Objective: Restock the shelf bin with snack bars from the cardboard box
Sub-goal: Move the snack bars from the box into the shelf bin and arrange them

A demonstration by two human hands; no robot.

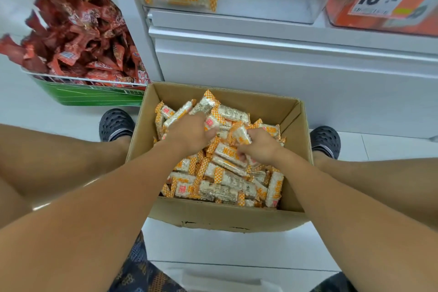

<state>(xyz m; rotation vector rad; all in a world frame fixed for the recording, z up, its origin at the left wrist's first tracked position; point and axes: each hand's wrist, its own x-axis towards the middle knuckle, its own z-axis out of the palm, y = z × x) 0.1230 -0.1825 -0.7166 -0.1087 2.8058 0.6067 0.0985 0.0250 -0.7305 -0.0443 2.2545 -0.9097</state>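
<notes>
hands (189,134) gripping snack bars (227,166), jumbled axes

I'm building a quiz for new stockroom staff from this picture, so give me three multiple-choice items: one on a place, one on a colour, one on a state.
1. Where does the cardboard box stand?
A. On the floor between the person's feet
B. On the top shelf
C. Inside the green bin

2. What colour are the checked ends of the snack bars in the box?
A. Blue
B. Orange
C. Purple

3. What are the two hands doing?
A. Both hang idle outside the box
B. Both are down in the box gripping bars
C. Both press on the shelf

Key: 1 A, a dark shoe shows on each side of it. 2 B, the wrappers are white with orange checks. 3 B, the left hand and right hand curl round bars in the pile.
</notes>
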